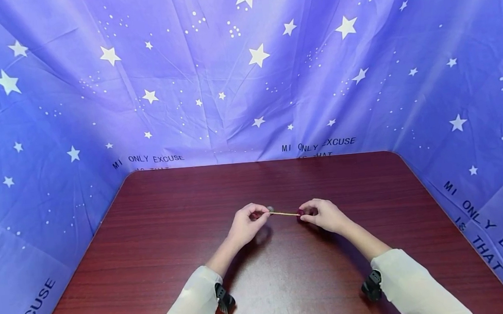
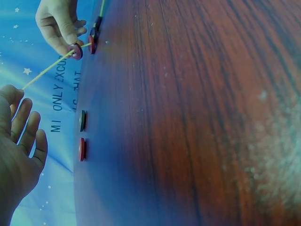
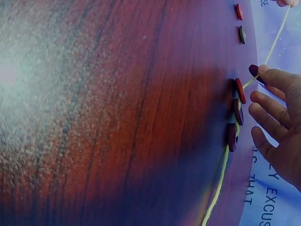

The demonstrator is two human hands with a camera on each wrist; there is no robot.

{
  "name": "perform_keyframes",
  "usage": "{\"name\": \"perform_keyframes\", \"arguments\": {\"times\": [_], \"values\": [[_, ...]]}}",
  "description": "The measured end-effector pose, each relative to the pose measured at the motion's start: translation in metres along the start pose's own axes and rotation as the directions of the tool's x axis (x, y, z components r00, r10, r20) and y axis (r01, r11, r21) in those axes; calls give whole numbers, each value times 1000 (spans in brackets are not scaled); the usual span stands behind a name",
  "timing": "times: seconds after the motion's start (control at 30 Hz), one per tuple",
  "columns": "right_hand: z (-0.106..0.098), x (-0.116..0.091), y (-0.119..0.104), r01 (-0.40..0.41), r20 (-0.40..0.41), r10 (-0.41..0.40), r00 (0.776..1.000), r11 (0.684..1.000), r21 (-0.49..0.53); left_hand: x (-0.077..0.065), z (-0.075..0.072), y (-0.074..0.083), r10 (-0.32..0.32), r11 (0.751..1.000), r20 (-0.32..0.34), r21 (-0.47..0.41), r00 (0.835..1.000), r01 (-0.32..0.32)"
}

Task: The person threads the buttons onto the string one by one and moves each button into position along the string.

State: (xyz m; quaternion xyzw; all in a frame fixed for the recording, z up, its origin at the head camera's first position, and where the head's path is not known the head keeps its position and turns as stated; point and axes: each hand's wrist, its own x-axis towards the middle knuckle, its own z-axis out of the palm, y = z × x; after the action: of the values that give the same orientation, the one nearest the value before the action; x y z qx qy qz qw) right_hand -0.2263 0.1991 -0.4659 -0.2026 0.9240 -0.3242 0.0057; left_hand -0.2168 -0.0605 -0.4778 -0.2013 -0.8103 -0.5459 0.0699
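Observation:
A yellow cord (image 1: 283,214) runs straight between the two hands above the table. My left hand (image 1: 245,224) pinches one end of it between thumb and fingertip; in the left wrist view its other fingers are spread loosely. Opposite, my right hand (image 1: 325,215) pinches a dark red button (image 3: 254,71) through which the cord passes. Past that button the cord bends down to a red button (image 3: 240,91) and two dark buttons (image 3: 238,112) (image 3: 232,137) at the table. From there it trails along the tabletop.
Apart from the cord, a red button (image 2: 82,149) and a dark button (image 2: 83,121) lie on the reddish-brown wooden table (image 1: 160,231). A blue cloth with stars (image 1: 210,72) hangs behind the table and at both sides.

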Motion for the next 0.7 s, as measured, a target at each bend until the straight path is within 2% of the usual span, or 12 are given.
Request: {"name": "perform_keyframes", "arguments": {"times": [0.7], "values": [[10, 4, 4, 22, -14, -23, 1000, 999, -37, -2, 0, -2, 1, 1000, 3, -5, 1000, -1]]}}
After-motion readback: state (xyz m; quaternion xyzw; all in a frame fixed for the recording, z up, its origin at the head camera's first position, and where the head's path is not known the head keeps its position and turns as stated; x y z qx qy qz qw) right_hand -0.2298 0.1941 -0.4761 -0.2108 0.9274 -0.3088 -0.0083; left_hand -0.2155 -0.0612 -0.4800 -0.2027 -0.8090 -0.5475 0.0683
